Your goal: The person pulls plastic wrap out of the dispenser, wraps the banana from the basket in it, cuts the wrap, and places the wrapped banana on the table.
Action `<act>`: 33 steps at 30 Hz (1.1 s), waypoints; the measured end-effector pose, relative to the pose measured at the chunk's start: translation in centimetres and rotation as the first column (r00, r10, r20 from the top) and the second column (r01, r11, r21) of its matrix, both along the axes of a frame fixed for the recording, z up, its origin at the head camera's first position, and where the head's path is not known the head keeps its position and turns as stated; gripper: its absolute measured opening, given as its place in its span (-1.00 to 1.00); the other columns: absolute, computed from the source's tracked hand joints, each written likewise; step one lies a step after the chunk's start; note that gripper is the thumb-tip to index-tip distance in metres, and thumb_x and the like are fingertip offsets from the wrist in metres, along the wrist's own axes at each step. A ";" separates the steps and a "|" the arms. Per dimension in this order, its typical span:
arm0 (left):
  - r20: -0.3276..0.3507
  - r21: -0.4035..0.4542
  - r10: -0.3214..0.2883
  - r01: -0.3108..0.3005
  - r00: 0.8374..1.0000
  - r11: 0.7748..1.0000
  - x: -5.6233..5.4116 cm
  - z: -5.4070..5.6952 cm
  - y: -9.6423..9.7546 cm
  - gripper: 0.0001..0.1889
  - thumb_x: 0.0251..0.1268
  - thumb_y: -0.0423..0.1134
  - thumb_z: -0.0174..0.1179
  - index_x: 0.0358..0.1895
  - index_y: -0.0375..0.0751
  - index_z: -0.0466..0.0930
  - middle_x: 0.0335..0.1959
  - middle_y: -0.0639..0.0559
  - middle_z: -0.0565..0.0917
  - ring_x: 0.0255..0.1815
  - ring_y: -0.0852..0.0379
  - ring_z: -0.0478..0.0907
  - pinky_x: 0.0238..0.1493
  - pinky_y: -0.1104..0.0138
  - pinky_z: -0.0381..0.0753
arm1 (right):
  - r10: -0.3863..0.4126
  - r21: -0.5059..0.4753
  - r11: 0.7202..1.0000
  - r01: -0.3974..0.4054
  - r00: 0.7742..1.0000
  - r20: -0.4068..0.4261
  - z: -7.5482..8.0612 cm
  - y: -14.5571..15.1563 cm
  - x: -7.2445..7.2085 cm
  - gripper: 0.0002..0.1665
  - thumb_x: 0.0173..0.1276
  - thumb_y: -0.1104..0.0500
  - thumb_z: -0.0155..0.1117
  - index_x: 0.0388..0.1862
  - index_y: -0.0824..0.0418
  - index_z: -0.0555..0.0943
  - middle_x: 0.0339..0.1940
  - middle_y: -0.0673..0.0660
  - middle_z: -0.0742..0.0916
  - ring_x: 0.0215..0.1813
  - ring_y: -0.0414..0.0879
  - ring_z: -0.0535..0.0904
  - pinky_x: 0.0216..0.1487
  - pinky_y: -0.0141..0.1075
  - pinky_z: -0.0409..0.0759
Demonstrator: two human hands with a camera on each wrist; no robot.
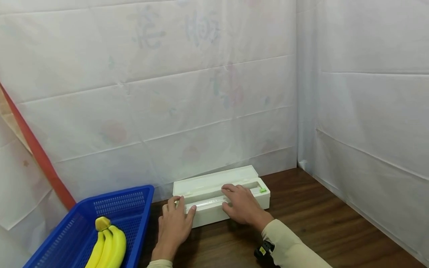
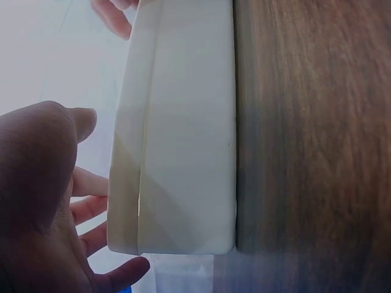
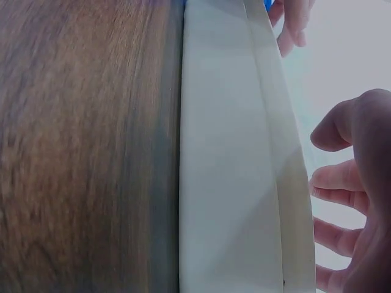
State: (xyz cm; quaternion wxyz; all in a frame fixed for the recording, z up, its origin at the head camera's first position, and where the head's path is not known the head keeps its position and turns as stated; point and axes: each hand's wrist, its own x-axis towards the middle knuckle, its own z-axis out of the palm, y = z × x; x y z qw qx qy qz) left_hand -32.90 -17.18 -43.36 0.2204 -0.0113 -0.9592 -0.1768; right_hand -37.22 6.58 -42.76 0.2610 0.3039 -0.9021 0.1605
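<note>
A long white cling film dispenser [image 1: 214,217] lies on the table with its lid [image 1: 218,178] tipped back against the wall sheet. Inside its trough shows a shiny clear roll of film [image 1: 210,202], and a small green piece [image 1: 262,190] sits at the right end. My left hand [image 1: 175,225] rests at the dispenser's left end, fingers loosely spread over the top edge. Over the right half of the trough, my right hand [image 1: 242,204] reaches in with bent, parted fingers. In the right wrist view its thumb [image 3: 333,128] stands apart from the fingers, beyond the dispenser's upper edge.
To the left stands a blue plastic basket [image 1: 149,208] with a bunch of yellow bananas [image 1: 112,243] in it. White sheets [image 1: 201,93] hang behind and on the right, close to the dark wooden table [image 1: 321,219]. A red strip [image 1: 40,156] slants down at the left.
</note>
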 end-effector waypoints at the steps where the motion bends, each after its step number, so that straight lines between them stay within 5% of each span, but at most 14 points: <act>1: -0.005 0.003 -0.001 0.001 1.000 1.000 0.0 0.0 -0.1 -0.36 0.50 0.09 0.08 0.42 -0.33 0.38 0.37 -0.28 0.31 0.30 -0.33 0.25 -0.01 -0.23 0.42 | 0.004 -0.003 1.000 -0.004 1.000 0.002 0.1 0.0 0.0 -0.51 0.42 0.07 0.20 0.26 0.20 0.62 0.26 0.03 0.62 0.16 0.05 0.58 0.14 0.07 0.50; 9: -0.043 0.053 -0.021 0.023 0.999 0.998 -0.5 -0.2 -0.3 -0.56 0.44 0.02 0.16 0.13 -0.27 0.55 0.43 -0.19 0.38 0.34 -0.28 0.26 0.14 -0.26 0.33 | 0.037 0.003 0.999 -0.037 0.998 -0.057 0.5 0.0 0.1 -0.52 0.37 0.11 0.24 0.23 0.23 0.63 0.24 0.04 0.63 0.11 0.01 0.61 0.08 0.05 0.53; 15: -0.072 0.089 -0.076 0.082 0.995 0.993 -0.4 -0.5 -0.4 -0.68 0.46 0.01 0.16 -0.05 -0.19 0.61 0.54 -0.20 0.22 0.46 -0.31 0.13 0.19 -0.36 0.24 | 0.037 0.021 0.999 -0.036 0.997 -0.068 0.9 0.2 0.0 -0.52 0.39 0.10 0.23 0.24 0.22 0.63 0.24 0.03 0.63 0.10 -0.01 0.60 0.07 0.06 0.52; 27: -0.007 0.053 -0.131 0.131 0.991 0.990 -0.4 -0.8 -0.5 -0.49 0.58 0.11 -0.04 0.29 -0.16 0.56 0.58 -0.14 0.11 0.52 -0.34 0.00 0.22 -0.43 0.14 | 0.047 0.014 0.999 -0.047 0.998 -0.033 1.4 0.2 0.3 -0.55 0.38 0.12 0.24 0.21 0.22 0.65 0.23 0.02 0.65 0.12 -0.01 0.60 0.11 0.08 0.49; 33: -0.028 0.058 -0.141 0.143 0.990 0.988 -0.3 -1.0 -0.5 -0.52 0.57 0.10 -0.02 0.19 -0.19 0.61 0.56 -0.12 0.17 0.53 -0.34 0.00 0.24 -0.43 0.09 | 0.065 0.006 0.998 -0.065 0.997 -0.047 1.2 0.2 0.2 -0.58 0.38 0.13 0.26 0.18 0.21 0.67 0.20 0.01 0.66 0.10 -0.01 0.61 0.09 0.08 0.49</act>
